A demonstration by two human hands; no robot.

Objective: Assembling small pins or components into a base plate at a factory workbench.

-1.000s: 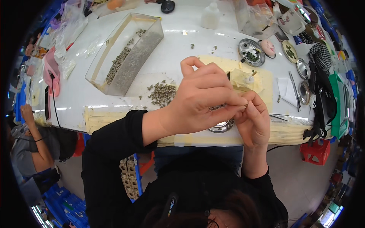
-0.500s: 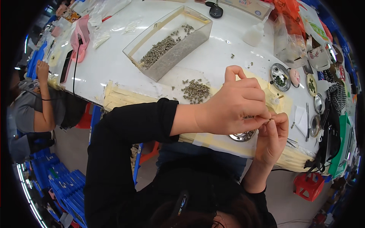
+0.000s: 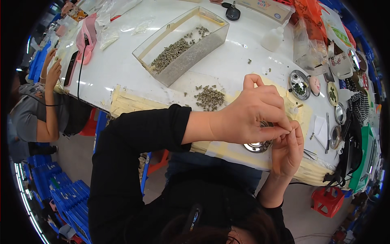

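My left hand (image 3: 258, 112) reaches across with thumb and forefinger pinched together. The fingertips of my right hand (image 3: 289, 152) meet them, also pinched. Whatever lies between the fingertips is too small to make out. Below the hands, partly covered by them, sits a round shiny metal dish (image 3: 255, 147) with small parts in it. A loose pile of small metal parts (image 3: 210, 97) lies on the table left of my left hand. Farther off stands a clear rectangular bin (image 3: 195, 57), holding many more of these parts (image 3: 170, 55).
On the right are a metal dish of dark green pieces (image 3: 300, 85), a pink oval object (image 3: 315, 84), a thin metal tool (image 3: 327, 134) and a black bag (image 3: 352, 142). A squeeze bottle (image 3: 273, 38) and car key (image 3: 232, 13) stand farther back. Another person (image 3: 34, 110) works at far left.
My hands stay fingertip to fingertip; the right has shifted slightly left and down. The other person's hands at far left have moved. The whole view has shifted a little.
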